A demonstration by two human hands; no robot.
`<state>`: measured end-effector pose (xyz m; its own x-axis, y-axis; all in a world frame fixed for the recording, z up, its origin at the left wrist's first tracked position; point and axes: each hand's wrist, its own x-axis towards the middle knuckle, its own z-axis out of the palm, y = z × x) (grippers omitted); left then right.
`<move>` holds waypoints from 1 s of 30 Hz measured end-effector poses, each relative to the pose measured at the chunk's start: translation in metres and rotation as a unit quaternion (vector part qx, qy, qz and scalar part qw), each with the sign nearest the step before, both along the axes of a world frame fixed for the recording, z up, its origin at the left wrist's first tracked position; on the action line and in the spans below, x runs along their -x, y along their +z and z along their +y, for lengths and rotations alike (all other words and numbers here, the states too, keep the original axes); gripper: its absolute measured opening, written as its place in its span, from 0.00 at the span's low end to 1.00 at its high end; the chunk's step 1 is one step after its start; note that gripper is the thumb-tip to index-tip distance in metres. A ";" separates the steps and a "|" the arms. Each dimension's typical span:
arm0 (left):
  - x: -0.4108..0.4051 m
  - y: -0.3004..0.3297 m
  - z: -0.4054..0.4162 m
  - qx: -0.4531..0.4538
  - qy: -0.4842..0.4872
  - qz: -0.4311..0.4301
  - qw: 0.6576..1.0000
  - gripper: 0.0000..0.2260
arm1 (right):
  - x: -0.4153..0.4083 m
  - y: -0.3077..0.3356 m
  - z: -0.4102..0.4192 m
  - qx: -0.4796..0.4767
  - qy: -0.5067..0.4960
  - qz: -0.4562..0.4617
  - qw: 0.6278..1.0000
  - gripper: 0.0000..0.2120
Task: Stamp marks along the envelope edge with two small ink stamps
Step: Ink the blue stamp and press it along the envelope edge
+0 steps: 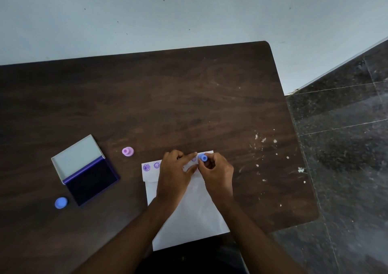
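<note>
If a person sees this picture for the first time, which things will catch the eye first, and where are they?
First, the two hands at the far edge of the white envelope: the right hand pinches a small blue stamp there, and the left hand rests on the paper beside it. Purple marks show along that edge to the left. Further left lies the open ink pad, with a pink stamp between it and the envelope.

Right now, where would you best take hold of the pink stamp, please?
Pinch the narrow knob on top of the pink stamp, coming straight down from above. It stands upright on its wider base, alone on the table, so the knob looks free all round.
</note>
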<state>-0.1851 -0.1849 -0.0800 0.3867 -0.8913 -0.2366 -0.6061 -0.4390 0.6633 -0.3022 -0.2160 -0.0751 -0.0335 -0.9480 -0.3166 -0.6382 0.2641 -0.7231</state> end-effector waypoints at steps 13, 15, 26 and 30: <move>0.001 -0.005 -0.003 -0.030 0.015 -0.010 0.999 0.14 | -0.007 0.002 -0.018 -0.067 0.054 0.050 0.995 0.09; 0.001 -0.004 -0.003 -0.031 0.019 -0.008 0.999 0.14 | -0.007 0.002 -0.018 -0.065 0.056 0.050 0.995 0.08; 0.001 -0.003 -0.004 -0.029 0.033 0.009 0.999 0.14 | -0.006 0.002 -0.016 -0.061 0.072 0.045 0.995 0.09; 0.000 -0.006 -0.003 -0.041 0.029 0.007 0.999 0.14 | -0.007 0.005 -0.018 -0.068 0.072 0.044 0.994 0.09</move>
